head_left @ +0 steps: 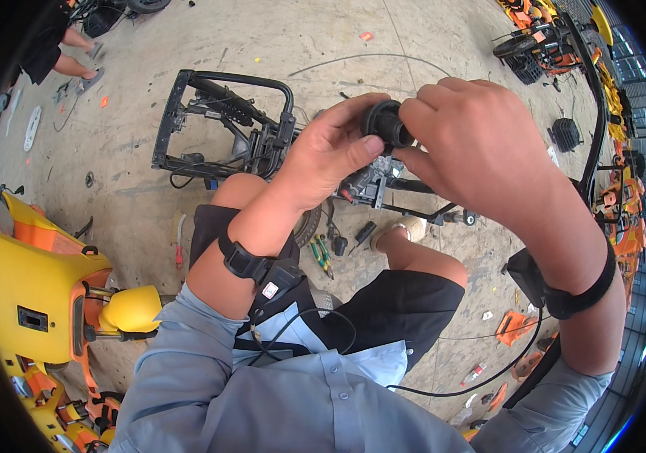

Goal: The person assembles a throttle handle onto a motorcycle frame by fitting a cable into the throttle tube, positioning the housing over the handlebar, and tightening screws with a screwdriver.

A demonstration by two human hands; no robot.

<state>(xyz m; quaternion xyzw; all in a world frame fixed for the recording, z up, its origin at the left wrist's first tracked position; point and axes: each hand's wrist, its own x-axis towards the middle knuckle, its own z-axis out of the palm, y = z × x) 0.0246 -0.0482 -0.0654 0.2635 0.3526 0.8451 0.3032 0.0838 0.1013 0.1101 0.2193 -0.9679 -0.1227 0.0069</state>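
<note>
Black and flanged, a rounded part [388, 124] is gripped between the left hand [330, 149] and the right hand [465, 143] above the bare frame [285, 130], seemingly detached from it, though how much work remains cannot be told.

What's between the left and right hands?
The head view shows a round black part, held by the left hand, the right hand at its other end.
</note>
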